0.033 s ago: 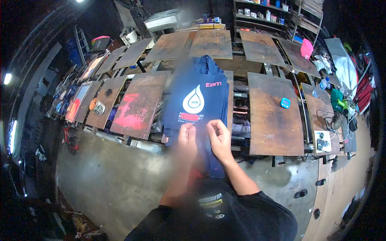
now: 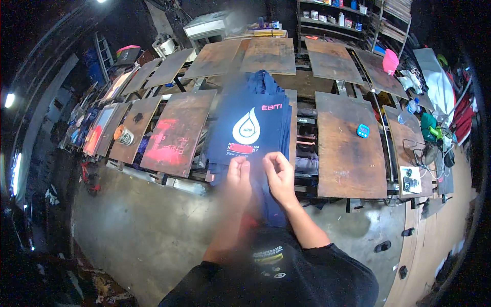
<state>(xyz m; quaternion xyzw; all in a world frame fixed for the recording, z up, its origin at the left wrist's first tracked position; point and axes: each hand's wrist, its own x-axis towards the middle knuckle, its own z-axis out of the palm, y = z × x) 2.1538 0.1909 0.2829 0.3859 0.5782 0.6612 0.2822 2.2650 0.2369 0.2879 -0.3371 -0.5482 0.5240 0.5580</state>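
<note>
A pile of dark navy printed shirts (image 2: 272, 134) lies on a board in front of me, its top one bearing a white drop design and pink lettering. My left hand (image 2: 239, 176) hovers over the near end of the pile, fingers curled into a pinch and hazy from a blurred patch. Just beyond its fingertips, a short red strip (image 2: 241, 149) crosses the white lettering; I cannot tell if it is printed or loose. Close by on the right, my right hand (image 2: 280, 179) is also pinched, thumb against curled fingers. Whatever either hand holds is too small to make out.
Brown wooden boards stand in two rows. One at left (image 2: 176, 135) has pink stains; beside it a tub (image 2: 124, 134) sits on another. At right are a blue timer (image 2: 362, 131), a pink container (image 2: 390, 62) and cables. Slippers (image 2: 382, 246) lie on the floor.
</note>
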